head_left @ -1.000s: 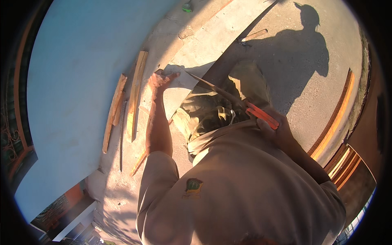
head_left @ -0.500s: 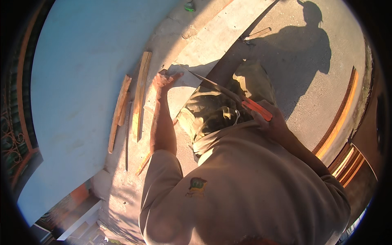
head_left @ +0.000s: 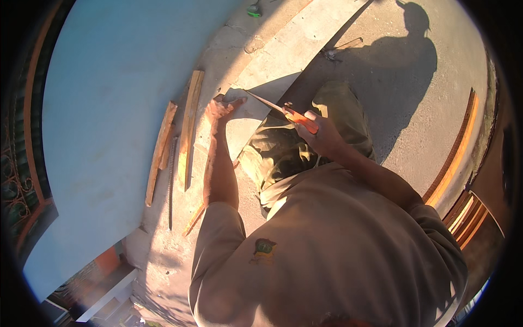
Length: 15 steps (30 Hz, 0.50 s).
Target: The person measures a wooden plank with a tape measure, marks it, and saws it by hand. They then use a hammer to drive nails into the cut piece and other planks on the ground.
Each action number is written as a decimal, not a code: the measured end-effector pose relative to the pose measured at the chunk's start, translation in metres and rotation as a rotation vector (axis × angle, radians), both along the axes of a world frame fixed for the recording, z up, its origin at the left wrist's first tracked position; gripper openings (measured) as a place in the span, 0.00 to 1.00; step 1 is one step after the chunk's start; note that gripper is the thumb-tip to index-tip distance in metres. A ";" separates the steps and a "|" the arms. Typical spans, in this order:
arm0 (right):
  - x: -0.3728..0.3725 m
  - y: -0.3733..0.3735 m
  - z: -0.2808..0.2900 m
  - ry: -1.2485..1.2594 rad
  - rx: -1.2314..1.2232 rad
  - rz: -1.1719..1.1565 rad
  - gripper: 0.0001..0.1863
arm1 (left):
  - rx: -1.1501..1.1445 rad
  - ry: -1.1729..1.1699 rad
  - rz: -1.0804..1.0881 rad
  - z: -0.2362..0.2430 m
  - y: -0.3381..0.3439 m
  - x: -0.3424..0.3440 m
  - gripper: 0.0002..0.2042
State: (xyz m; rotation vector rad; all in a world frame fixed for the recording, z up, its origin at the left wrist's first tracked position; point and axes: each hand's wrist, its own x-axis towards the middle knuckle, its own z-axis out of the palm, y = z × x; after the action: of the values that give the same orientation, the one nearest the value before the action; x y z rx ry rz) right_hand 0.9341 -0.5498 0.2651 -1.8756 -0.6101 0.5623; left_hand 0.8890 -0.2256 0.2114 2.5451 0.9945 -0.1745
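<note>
My right hand (head_left: 320, 133) is closed around the orange handle of a handsaw (head_left: 267, 102). Its narrow blade slants up and left, with the tip over a long pale sunlit surface (head_left: 289, 46), a board or step edge I cannot tell apart. Left of the saw tip, my left hand (head_left: 222, 109) rests on that surface with the thumb stretched to the right. Its other fingers are partly hidden, and nothing shows held in it. My knees, in camouflage trousers (head_left: 283, 144), are bent just below the blade.
Wooden strips (head_left: 190, 125) and a thin ribbed rod (head_left: 171, 180) lie left of my left arm. A pale blue wall (head_left: 120, 109) stands beyond them. A green tool (head_left: 254, 10) lies at the top, a hammer-like tool (head_left: 340, 49) on the ground ahead. Stacked timber (head_left: 468, 218) is at the right.
My right hand has pushed forward and left with the saw, and its handle is now nearer my left hand. The left hand has hardly moved.
</note>
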 end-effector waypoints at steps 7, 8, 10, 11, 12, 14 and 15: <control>-0.022 -0.070 0.031 0.089 0.075 -0.069 0.12 | -0.052 0.040 0.068 -0.001 0.000 0.001 0.41; -0.024 -0.075 0.029 0.058 0.163 -0.095 0.12 | -0.058 0.031 0.076 -0.001 0.000 0.001 0.42; -0.025 -0.066 0.019 0.128 0.068 -0.076 0.11 | -0.117 0.063 0.077 -0.001 0.002 0.000 0.43; -0.016 -0.050 0.011 0.110 0.064 -0.039 0.11 | -0.073 0.012 0.060 0.000 0.003 0.000 0.43; -0.005 -0.020 -0.001 0.074 0.005 -0.025 0.11 | -0.044 -0.058 0.036 0.001 0.002 -0.004 0.43; 0.010 0.016 -0.012 -0.030 0.037 0.017 0.11 | -0.110 -0.071 0.137 0.004 0.004 -0.010 0.43; 0.010 0.020 -0.014 -0.085 0.112 0.024 0.12 | -0.190 -0.056 0.192 0.004 0.005 -0.012 0.43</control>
State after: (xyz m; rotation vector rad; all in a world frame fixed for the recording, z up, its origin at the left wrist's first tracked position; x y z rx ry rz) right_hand 0.9440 -0.5299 0.2509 -1.7957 -0.7071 0.4563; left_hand 0.8772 -0.2209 0.2156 2.2575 1.1361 -0.1345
